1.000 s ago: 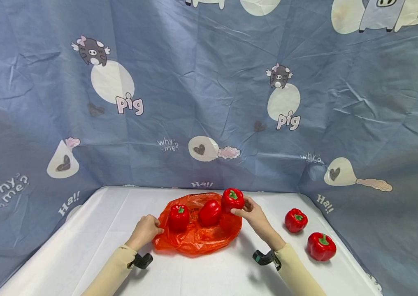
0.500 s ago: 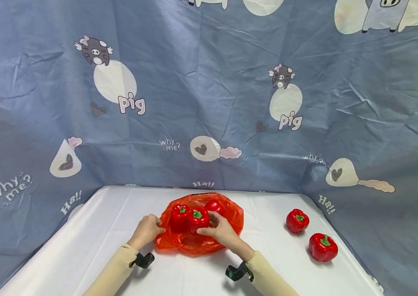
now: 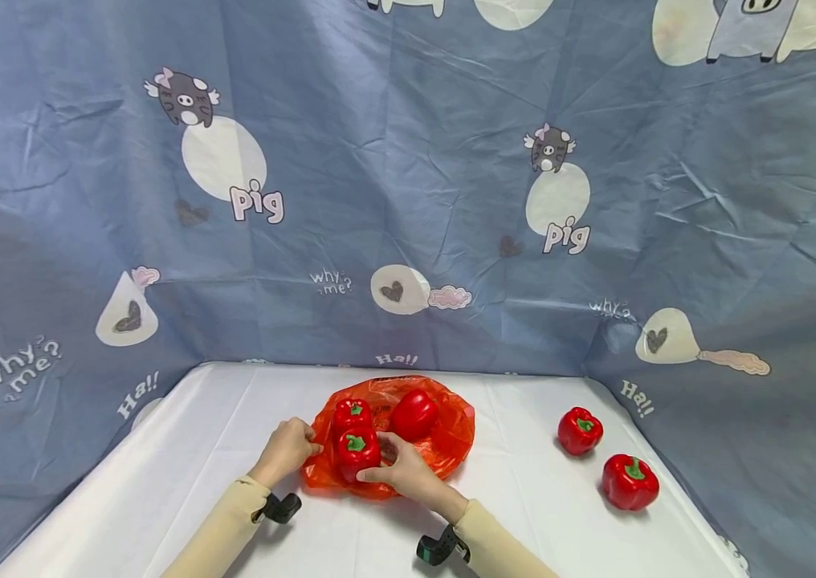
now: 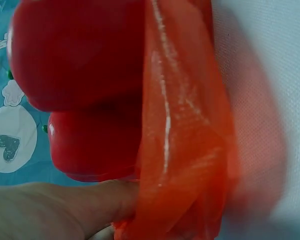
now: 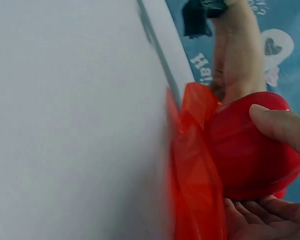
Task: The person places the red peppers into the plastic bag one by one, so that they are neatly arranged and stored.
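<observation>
A red plastic bag [image 3: 451,449] lies spread open on the white table, holding red bell peppers. My right hand [image 3: 411,475] grips a bell pepper [image 3: 357,454] with a green stem, at the bag's near left part. Thumb and fingers lie on either side of this bell pepper [image 5: 255,150] in the right wrist view. Just behind it stands a second pepper [image 3: 352,412], and a third [image 3: 415,414] lies further right in the bag. At the left edge, my left hand [image 3: 285,452] pinches the bag's rim; its thumb [image 4: 105,200] shows against the film [image 4: 185,150].
Two more red bell peppers stand on the table [image 3: 234,433] at the right, one farther back [image 3: 580,431] and one nearer [image 3: 630,482]. Behind the table hangs a blue cloth [image 3: 408,201] with printed pigs.
My right hand has carried its bell pepper leftward and toward me, from the bag's right side to beside the left pepper. My left hand keeps its place on the rim.
</observation>
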